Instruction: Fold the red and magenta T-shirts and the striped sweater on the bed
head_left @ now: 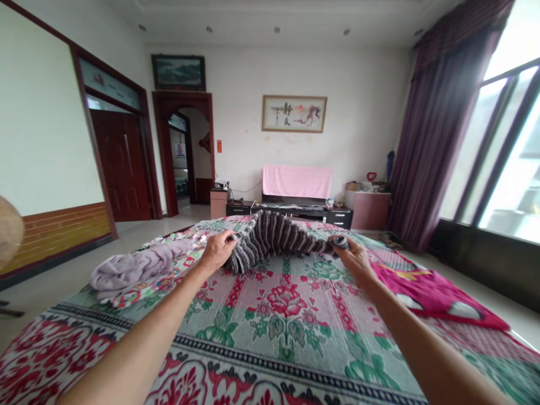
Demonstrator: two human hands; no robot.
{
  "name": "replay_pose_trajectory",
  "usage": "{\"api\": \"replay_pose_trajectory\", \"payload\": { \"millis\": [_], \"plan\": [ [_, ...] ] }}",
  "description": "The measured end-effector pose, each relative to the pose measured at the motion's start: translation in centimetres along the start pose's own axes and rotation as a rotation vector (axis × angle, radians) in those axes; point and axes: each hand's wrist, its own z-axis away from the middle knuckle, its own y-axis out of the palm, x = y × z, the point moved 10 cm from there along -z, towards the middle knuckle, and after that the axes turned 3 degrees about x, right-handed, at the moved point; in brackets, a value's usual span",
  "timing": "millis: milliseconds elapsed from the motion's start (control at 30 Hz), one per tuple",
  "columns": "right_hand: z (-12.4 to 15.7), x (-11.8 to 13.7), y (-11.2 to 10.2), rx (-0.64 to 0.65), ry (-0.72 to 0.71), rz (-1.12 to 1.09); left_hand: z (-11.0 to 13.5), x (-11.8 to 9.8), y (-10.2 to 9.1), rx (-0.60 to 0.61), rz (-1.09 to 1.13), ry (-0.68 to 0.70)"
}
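Observation:
A dark knitted garment with grey and white stripes [274,236] is stretched between my two hands, its middle arching up over the bed or table surface. My left hand [218,249] grips its left edge, fingers closed on the fabric. On the other side my right hand [352,251] is closed round a bunched end of the same garment. Beneath lies a flowered cover [287,326] in pink, green and red. Whether the garment's lower edge touches the cover is hard to tell.
A crumpled pale lilac cloth [135,267] lies to the left on the cover. To the right is a folded magenta garment [439,292] with white patches. Beyond the far edge stand a low black cabinet [340,218] and a screen draped with a pink cloth [297,181].

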Motion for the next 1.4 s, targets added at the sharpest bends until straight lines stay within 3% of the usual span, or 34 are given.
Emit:
{"api": "replay_pose_trajectory", "payload": {
  "millis": [100, 200, 267, 367, 533, 667, 800, 933, 1000, 1067, 1167, 1300, 1333, 1400],
  "plan": [
    [3.3, -3.3, 0.3, 0.099, 0.039, 0.156, 3.0, 3.0, 3.5, 0.215, 0.154, -0.076],
    [5.2, -5.1, 0.6, 0.166, 0.024, 0.249, 5.7, 4.5, 6.6, 0.41, 0.254, -0.137],
    [5.9, -5.9, 1.0, 0.204, 0.028, 0.273, 6.8, 4.8, 7.9, 0.469, 0.261, -0.14],
    [6.5, -6.7, 1.7, 0.233, 0.041, 0.307, 7.3, 5.1, 8.7, 0.463, 0.245, -0.135],
    [7.0, -7.0, 2.8, 0.283, 0.012, 0.376, 7.4, 5.0, 8.9, 0.448, 0.164, -0.139],
    [6.9, -6.8, 2.7, 0.293, 0.014, 0.399, 7.2, 5.0, 8.3, 0.418, 0.303, -0.173],
    [6.2, -6.4, 1.8, 0.275, 0.01, 0.414, 6.0, 6.3, 5.5, 0.259, 0.418, -0.244],
    [5.2, -6.7, 0.8, 0.243, 0.01, 0.435, 5.4, 9.1, 2.9, 0.103, 0.291, -0.37],
    [5.0, -7.1, 1.3, 0.302, 0.038, 0.402, 5.7, 10.1, 2.9, 0.083, 0.336, -0.424],
    [5.7, -7.3, 2.7, 0.473, 0.124, 0.34, 6.4, 10.4, 3.9, 0.116, 0.507, -0.492],
    [8.6, -5.4, 4.9, 0.837, 0.307, 0.222, 7.8, 8.7, 5.9, 0.316, 0.783, -0.57],
    [11.1, 1.6, 5.0, 1.037, 0.394, 0.002, 9.8, 4.4, 7.3, 0.748, 0.894, -0.555],
    [11.3, 3.4, 5.2, 1.08, 0.356, -0.061, 9.7, 3.9, 7.2, 0.785, 0.867, -0.528],
    [10.6, 5.2, 5.5, 1.05, 0.283, -0.153, 8.2, 4.3, 6.4, 0.687, 0.733, -0.436]
  ]
}}
